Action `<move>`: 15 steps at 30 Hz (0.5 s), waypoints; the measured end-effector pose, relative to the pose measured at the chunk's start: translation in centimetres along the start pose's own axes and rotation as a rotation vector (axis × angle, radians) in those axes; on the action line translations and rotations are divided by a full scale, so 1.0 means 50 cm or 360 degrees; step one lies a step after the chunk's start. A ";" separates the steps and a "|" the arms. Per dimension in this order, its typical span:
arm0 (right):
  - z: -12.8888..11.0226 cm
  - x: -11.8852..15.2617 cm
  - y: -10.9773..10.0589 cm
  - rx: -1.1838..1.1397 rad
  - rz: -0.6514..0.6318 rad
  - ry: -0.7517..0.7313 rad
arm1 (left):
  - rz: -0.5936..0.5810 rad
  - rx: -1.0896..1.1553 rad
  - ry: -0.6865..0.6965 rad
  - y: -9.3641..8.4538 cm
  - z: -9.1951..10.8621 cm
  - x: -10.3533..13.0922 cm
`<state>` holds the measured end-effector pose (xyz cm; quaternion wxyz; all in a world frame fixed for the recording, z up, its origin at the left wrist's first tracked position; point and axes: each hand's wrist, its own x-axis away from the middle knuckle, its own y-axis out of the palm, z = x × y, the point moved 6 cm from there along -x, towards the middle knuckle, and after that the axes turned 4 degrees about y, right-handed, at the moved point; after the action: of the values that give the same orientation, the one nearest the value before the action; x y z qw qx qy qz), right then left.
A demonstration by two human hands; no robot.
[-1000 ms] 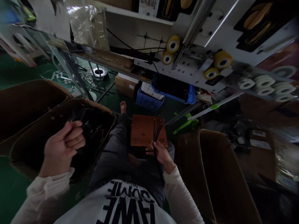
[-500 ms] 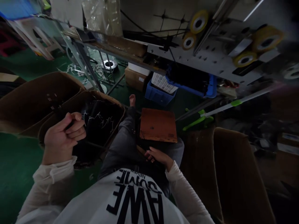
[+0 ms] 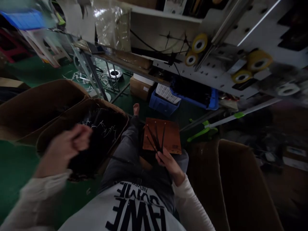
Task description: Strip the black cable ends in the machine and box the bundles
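Observation:
Between its fingers my right hand [image 3: 168, 162] holds several thin black strips [image 3: 157, 138] with pale tips, fanned out over the orange-brown board [image 3: 172, 133] at my lap. My left hand [image 3: 69, 146] is raised over the near left edge of the open cardboard box [image 3: 125, 117]; its fingers are bent but smeared by motion, and whether they hold anything is not visible. Dark material with white ties [image 3: 102, 123] fills that box.
A second open cardboard box [image 3: 220, 179] stands at the right. Ahead are a blue bin [image 3: 161, 104], a blue tray [image 3: 215, 98] and a machine with yellow rollers [image 3: 199, 43]. A green-and-white pole [image 3: 223, 118] slants at the right.
The black strips now show in my right hand, over the board. My left hand has lowered slightly and blurred. The view has tilted, shifting the surroundings a little down.

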<state>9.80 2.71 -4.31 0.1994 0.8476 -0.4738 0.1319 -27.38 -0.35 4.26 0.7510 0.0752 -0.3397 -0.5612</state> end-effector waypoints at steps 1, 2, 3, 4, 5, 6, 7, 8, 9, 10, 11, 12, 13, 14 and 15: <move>-0.022 0.001 0.006 0.0031 0.0016 -0.0059 | -0.0175 -0.0101 -0.0222 0.060 -0.071 -0.008; -0.041 0.001 0.015 0.0063 0.0022 -0.0104 | -0.0323 -0.0146 -0.0376 0.118 -0.136 -0.013; -0.058 0.001 0.024 0.0091 0.0026 -0.0135 | -0.0441 -0.0157 -0.0430 0.173 -0.188 -0.019; -0.070 0.001 0.033 0.0118 0.0029 -0.0156 | -0.0516 -0.0156 -0.0420 0.221 -0.228 -0.024; -0.080 0.000 0.042 0.0145 0.0036 -0.0169 | -0.0543 -0.0156 -0.0359 0.259 -0.256 -0.031; -0.087 -0.002 0.051 0.0170 0.0042 -0.0174 | -0.0543 -0.0169 -0.0277 0.290 -0.274 -0.037; -0.091 -0.003 0.059 0.0194 0.0045 -0.0178 | -0.0514 -0.0181 -0.0190 0.312 -0.283 -0.042; -0.093 -0.005 0.066 0.0220 0.0048 -0.0185 | -0.0462 -0.0188 -0.0112 0.326 -0.286 -0.048; -0.094 -0.007 0.072 0.0249 0.0054 -0.0198 | -0.0398 -0.0188 -0.0051 0.334 -0.286 -0.053; -0.094 -0.009 0.077 0.0286 0.0061 -0.0219 | -0.0327 -0.0174 -0.0008 0.338 -0.283 -0.058; -0.093 -0.010 0.081 0.0330 0.0067 -0.0244 | -0.0259 -0.0146 0.0021 0.337 -0.279 -0.062; -0.092 -0.011 0.084 0.0379 0.0073 -0.0267 | -0.0205 -0.0112 0.0045 0.334 -0.274 -0.067; -0.090 -0.011 0.086 0.0428 0.0077 -0.0283 | -0.0162 -0.0072 0.0074 0.330 -0.268 -0.072; -0.087 -0.012 0.089 0.0473 0.0073 -0.0288 | -0.0137 -0.0034 0.0106 0.326 -0.263 -0.078; -0.083 -0.012 0.091 0.0514 0.0063 -0.0284 | -0.0133 -0.0001 0.0137 0.322 -0.257 -0.083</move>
<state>5.45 2.93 0.09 0.0152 0.8674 -0.4788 0.1344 -7.56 5.71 0.72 0.7409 0.1133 -0.3034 -0.5883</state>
